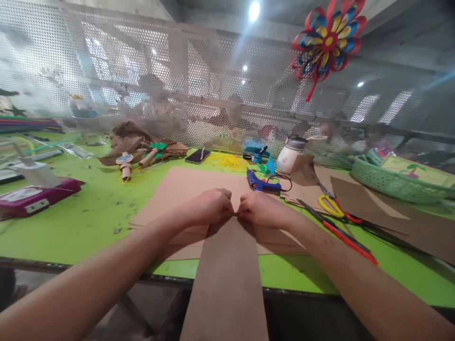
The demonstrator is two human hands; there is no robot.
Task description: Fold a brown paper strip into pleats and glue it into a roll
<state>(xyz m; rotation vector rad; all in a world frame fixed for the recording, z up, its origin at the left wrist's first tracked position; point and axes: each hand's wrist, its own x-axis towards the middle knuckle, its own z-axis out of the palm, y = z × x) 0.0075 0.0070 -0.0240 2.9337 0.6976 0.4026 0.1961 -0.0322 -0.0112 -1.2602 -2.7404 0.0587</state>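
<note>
A long strip of brown kraft paper (pixel 229 274) runs from my fingers down over the table's front edge. My left hand (pixel 213 206) is closed, pinching the strip's far end at its left side. Close beside it, my right hand (pixel 261 208) pinches the same end from the right. The fingertips of both hands almost meet over a narrow edge that looks folded; the fold itself is mostly hidden. Beneath my hands lie several larger brown paper sheets (pixel 177 189). A blue glue gun (pixel 263 182) lies just beyond my right hand.
Scissors with yellow handles (pixel 330 207) and a red-handled cutter or blade (pixel 343 237) lie to the right, near a green basket (pixel 401 182). A purple power strip (pixel 39 199) sits at the left. Paper figures (pixel 126 163), a phone (pixel 198 156) and a white bottle (pixel 289 156) stand or lie behind.
</note>
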